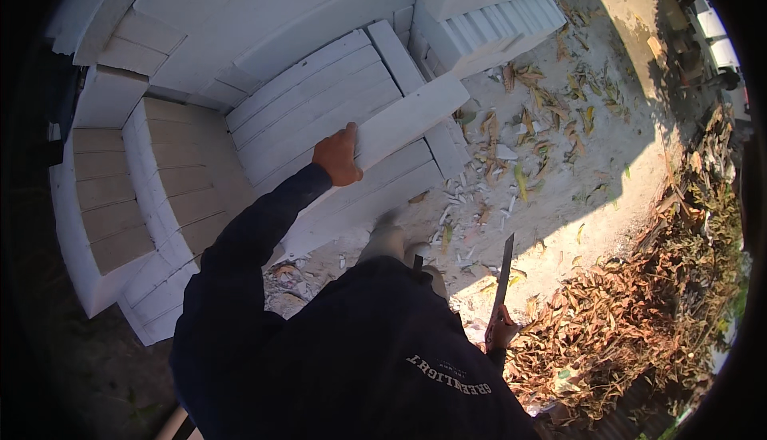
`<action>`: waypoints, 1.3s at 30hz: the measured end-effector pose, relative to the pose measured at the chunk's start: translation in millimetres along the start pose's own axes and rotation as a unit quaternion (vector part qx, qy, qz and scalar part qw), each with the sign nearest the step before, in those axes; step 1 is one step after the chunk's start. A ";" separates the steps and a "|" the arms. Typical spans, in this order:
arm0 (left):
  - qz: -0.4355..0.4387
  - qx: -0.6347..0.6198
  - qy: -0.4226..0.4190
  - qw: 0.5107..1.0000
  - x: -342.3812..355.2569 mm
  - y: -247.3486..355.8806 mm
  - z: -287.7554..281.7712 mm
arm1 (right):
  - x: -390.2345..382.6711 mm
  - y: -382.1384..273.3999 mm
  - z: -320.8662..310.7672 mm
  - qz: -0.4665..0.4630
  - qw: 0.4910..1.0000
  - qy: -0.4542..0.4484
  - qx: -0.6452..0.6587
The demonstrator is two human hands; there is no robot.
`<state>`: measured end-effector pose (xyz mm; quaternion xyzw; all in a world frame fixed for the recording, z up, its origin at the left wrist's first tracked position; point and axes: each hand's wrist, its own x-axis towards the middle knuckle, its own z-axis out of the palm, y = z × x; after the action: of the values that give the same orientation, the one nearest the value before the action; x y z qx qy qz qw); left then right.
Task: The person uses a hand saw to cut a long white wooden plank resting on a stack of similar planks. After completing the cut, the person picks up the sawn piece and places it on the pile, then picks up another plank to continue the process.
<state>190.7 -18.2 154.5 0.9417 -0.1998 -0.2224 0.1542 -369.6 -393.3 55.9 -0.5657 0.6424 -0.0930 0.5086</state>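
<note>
A long white block (411, 119), with a flat smooth top, lies at an angle across a stack of similar white blocks (326, 88). My left hand (339, 158) is closed over this block toward its near left part, the fingers and thumb at its edges. Low on the right, my right hand (502, 330) holds a long, flat, dark blade (505, 268) that points up and away from me. Its handle is hidden in my fingers, and I cannot make out teeth along its edge.
More white blocks (112, 192) are stacked at the left, with large white slabs (248, 8) behind. Another stack (499, 24) stands at the far right of these. White chips and leaves (523, 172) litter the sandy ground. Dry brown leaves (607, 320) are heaped at the right.
</note>
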 end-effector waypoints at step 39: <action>0.422 0.353 0.182 0.815 103.7 -29.1 -2.5 | -121.3 12.7 55.7 -0.125 0.988 0.004 -0.088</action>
<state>286.0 -38.5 108.6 0.7778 -0.6110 0.1257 -0.0768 -354.5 -263.9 87.6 -0.6835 0.5743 -0.1011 0.4390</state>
